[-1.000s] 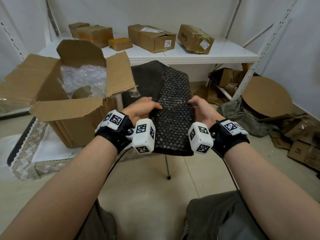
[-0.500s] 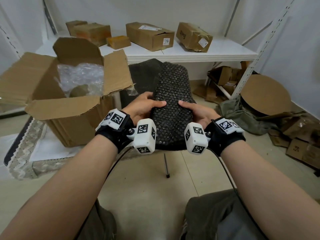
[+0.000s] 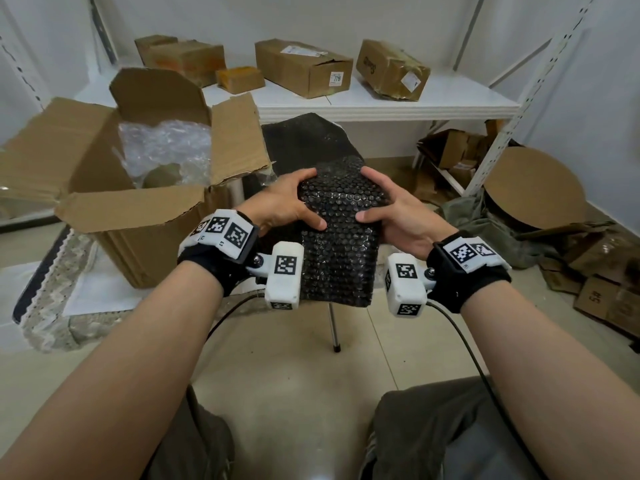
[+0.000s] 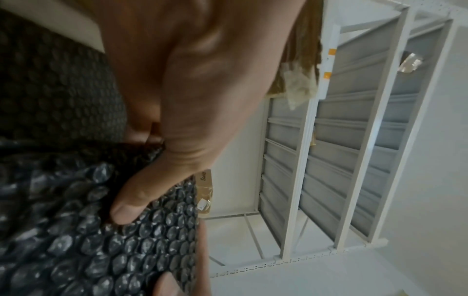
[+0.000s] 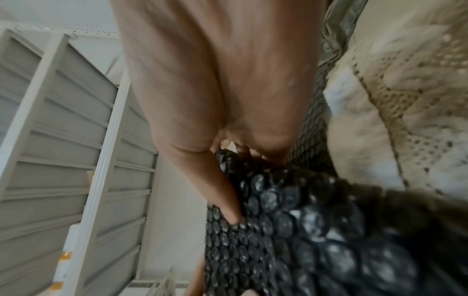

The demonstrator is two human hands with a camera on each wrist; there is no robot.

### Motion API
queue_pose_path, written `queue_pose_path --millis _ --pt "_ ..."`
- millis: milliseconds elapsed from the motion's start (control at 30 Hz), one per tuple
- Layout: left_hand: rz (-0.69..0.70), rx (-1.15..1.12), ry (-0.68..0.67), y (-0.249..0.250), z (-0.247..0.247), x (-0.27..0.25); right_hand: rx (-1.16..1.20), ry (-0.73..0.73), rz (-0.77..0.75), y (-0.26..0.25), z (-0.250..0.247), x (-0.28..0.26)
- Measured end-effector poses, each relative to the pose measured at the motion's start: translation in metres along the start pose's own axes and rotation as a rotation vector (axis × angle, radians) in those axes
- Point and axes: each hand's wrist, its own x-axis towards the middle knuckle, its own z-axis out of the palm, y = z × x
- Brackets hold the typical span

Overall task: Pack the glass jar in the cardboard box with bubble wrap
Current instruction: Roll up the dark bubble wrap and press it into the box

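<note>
Centre frame: black bubble wrap (image 3: 341,237), gripped at both sides by left hand (image 3: 282,206) and right hand (image 3: 398,216), thumbs on top, fingers curled behind. Jar hidden; contents of wrap cannot be told. Upper left: open box (image 3: 138,244), clear wrap (image 3: 166,147) inside, interior partly obscured.

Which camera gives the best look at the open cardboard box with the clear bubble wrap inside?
The head view. It shows the open cardboard box whole, flaps up, with clear bubble wrap inside, left of the hands. Neither wrist view shows the box plainly; both are filled by a hand and the black bubble wrap.
</note>
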Motion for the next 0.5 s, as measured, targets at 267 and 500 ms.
queue_pose_path --millis 267,500 --pt "0.051 -0.097 -0.005 0.001 -0.004 -0.006 -0.032 0.087 0.005 -0.003 0.000 -0.004" --pt "0.100 -0.301 0.025 0.006 0.001 -0.013 0.002 0.093 -0.095 -0.002 -0.007 -0.003"
